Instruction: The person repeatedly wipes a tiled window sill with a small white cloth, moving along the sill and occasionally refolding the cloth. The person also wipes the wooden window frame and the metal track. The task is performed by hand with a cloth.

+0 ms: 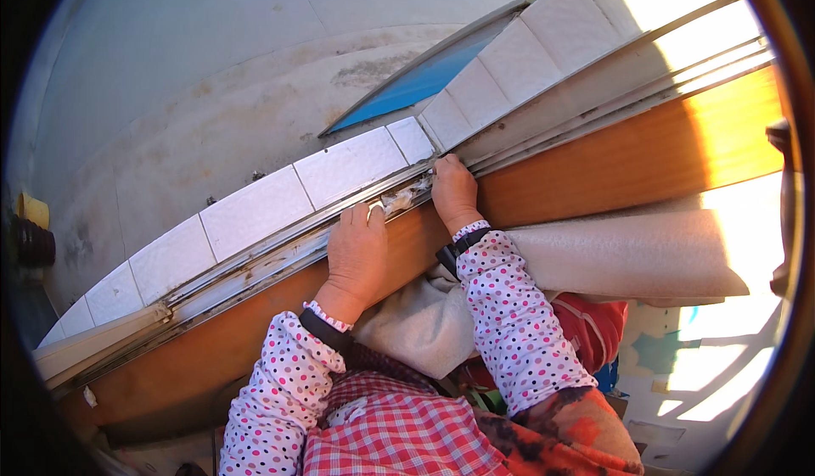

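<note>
My left hand is closed at the metal window track, its fingertips pinching the end of a crumpled white tissue-like scrap. That scrap lies along the track, dirty in places, in the gap between my two hands. Farther right, near the corner of the sill, my right hand has its fingers curled down onto the track. The scrap reaches up to those fingers, but what they grip, if anything, is hidden. Dark grime shows along the grooves.
White tiles border the track outside, beside a blue panel. An orange-brown wooden board runs along the near side. Below it lie a rolled beige cloth and a red item. Strong sunlight falls at the right.
</note>
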Tool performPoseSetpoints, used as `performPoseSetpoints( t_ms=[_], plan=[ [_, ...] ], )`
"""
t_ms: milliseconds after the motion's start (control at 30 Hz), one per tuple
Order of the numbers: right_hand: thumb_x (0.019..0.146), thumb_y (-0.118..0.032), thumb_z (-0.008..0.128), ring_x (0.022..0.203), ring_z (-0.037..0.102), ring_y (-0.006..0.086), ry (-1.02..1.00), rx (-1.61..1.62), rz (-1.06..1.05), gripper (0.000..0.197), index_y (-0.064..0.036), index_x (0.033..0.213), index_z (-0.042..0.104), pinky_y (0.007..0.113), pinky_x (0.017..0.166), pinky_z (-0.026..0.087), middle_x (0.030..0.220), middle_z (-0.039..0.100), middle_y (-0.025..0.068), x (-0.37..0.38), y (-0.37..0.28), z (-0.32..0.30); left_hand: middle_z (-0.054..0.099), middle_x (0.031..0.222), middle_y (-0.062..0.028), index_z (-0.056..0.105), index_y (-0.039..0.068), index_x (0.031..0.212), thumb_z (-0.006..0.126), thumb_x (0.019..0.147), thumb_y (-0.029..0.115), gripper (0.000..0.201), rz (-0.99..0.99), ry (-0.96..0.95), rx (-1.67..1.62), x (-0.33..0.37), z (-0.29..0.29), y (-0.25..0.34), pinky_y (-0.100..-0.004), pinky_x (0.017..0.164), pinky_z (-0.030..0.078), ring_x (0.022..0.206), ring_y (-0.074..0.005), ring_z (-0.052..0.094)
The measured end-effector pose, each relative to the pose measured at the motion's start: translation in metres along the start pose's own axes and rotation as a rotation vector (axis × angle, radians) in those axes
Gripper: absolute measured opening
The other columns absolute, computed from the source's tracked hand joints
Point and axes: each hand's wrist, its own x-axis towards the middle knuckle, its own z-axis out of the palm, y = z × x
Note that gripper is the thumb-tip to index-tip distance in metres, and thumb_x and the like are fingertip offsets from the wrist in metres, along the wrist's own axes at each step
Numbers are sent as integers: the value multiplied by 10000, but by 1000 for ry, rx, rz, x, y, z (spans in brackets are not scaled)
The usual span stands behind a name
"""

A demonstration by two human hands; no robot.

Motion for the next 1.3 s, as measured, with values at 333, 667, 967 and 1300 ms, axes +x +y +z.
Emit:
performPoseSetpoints(
  t_ms=[333,667,967,1300],
  plan=[
    [866,-35,625,1078,659,377,-83,67,-80,193,-3,1018,740,442,953,550,1133,692,175,-18,-13,-6,670,1117,-159,714,-19,1070,719,872,-33,199,-197,151,-20,-166,-133,-63,-427,848,559,996,-355,655],
    [879,-74,621,1109,661,384,-133,313,-51,266,-23,1101,758,445,952,545,1159,710,200,-44,-73,-21,645,1186,-179,694,-41,1119,659,911,-96,218,-317,301,36,-232,-181,-100,-425,884,563,1051,-365,641],
    [866,-415,774,1185,599,336,-241,-95,97,433,-35,1073,743,495,1021,422,1134,711,150,-47,-103,-39,628,1229,-188,685,-40,1150,644,931,-89,228,-326,364,34,-256,-205,-120,-413,886,573,1084,-358,634],
    [852,-395,781,1153,580,351,-199,-41,11,355,-97,1045,781,497,972,452,1063,688,127,-47,-93,-23,568,1367,-201,652,-12,1244,660,905,-63,344,-300,366,105,-285,-220,-149,-444,979,569,1254,-410,561]
  ],
)
